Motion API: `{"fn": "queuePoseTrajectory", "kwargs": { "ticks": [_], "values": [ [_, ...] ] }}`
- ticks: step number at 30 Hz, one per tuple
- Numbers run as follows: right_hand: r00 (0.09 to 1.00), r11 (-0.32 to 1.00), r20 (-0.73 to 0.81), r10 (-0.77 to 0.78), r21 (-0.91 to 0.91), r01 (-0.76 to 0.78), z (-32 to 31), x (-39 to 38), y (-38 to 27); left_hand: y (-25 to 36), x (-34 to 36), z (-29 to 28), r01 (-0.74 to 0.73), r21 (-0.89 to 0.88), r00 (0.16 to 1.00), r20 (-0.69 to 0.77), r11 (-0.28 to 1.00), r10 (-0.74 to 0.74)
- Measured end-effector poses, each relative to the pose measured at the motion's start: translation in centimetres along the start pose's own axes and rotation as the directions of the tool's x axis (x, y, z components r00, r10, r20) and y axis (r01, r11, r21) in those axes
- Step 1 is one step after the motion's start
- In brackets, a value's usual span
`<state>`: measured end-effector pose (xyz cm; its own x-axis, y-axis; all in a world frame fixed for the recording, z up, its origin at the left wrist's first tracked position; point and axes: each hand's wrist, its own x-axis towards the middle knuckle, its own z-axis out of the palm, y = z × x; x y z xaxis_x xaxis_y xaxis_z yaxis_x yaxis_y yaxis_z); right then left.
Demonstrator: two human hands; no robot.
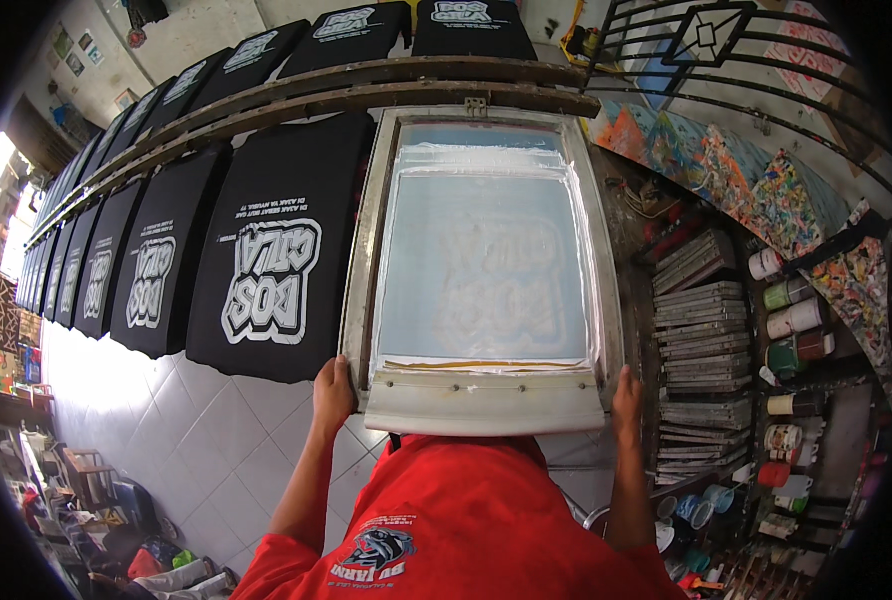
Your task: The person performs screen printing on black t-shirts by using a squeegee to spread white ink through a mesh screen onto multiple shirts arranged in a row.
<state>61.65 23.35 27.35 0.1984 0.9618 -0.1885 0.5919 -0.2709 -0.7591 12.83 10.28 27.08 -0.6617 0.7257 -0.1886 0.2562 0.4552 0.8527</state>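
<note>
A screen-printing frame (487, 277) with pale blue mesh, a faint design and white ink near its top lies in front of me. A pale bar with bolts (481, 402) spans its near end. My left hand (334, 388) is closed on the frame's near left corner. My right hand (626, 398) is closed at the near right side of the frame. Just left of the frame, a black shirt (266, 178) with a white print lies flat on a board.
More printed black shirts (173, 200) line two long rows with wooden rails (526, 78). At right are stacked frames (696, 330), paint containers (796, 320), a paint-splattered board (726, 160) and a metal railing (736, 35). A tiled floor (196, 420) and clutter (116, 510) lie lower left.
</note>
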Motion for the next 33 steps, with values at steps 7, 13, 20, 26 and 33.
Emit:
{"fn": "queuePoseTrajectory", "kwargs": {
  "ticks": [7, 13, 20, 26, 33],
  "values": [
    [0.995, 0.995, -0.037, 0.092, -0.027, -0.093, 0.1, 1.7, 1.9, 1.2, -0.3, 0.8, -0.023, 0.092, 1.0, 0.014, 0.995, 0.022],
    [0.999, 1.0, -0.046, 0.003, 0.0, -0.003, -0.5, 1.1, 0.8, 2.8, -0.8, 0.9, -0.02, 0.156, 0.999, 0.031, 0.988, 0.015],
    [0.996, 0.999, -0.075, 0.05, 0.002, -0.05, -0.1, 1.2, 1.3, 2.3, -0.5, 1.4, 0.015, 0.115, 1.0, 0.025, 0.993, -0.018],
    [0.991, 0.988, -0.028, 0.132, -0.077, -0.134, 0.3, 1.9, 1.8, 1.1, -0.2, 1.9, -0.009, 0.112, 1.0, 0.024, 0.994, 0.006],
    [0.993, 0.994, -0.049, 0.106, 0.003, -0.106, 1.3, 1.8, 2.1, 0.3, 0.0, 2.6, -0.022, 0.091, 1.0, 0.004, 0.996, 0.022]
  ]
}}
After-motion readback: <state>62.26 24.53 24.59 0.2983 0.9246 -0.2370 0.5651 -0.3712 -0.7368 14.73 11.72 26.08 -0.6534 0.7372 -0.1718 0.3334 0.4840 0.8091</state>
